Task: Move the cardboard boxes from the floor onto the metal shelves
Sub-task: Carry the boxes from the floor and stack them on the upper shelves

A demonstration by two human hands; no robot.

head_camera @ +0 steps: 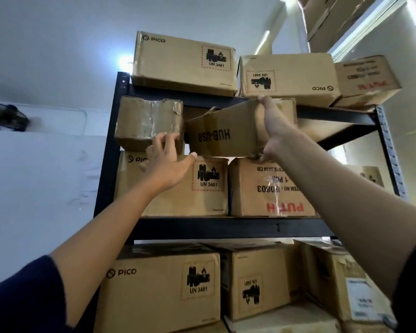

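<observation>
A cardboard box marked "HUB-USB" (226, 134), its print upside down, is held tilted on the upper tier of the black metal shelf (226, 227), on top of 2 larger boxes: a PICO box (178, 188) and a box with red "PUTIH" lettering (269, 188). The right hand (271, 128) grips the box's right end, fingers reaching its top edge and the thumb near the bottom corner. The left hand (166, 162) is spread, fingers loose, in front of a tape-wrapped box (149, 123) just left of the held one; whether the thumb touches the held box's lower corner cannot be told. More boxes are stacked on the top tier (183, 63) and on the tier below (163, 292).
</observation>
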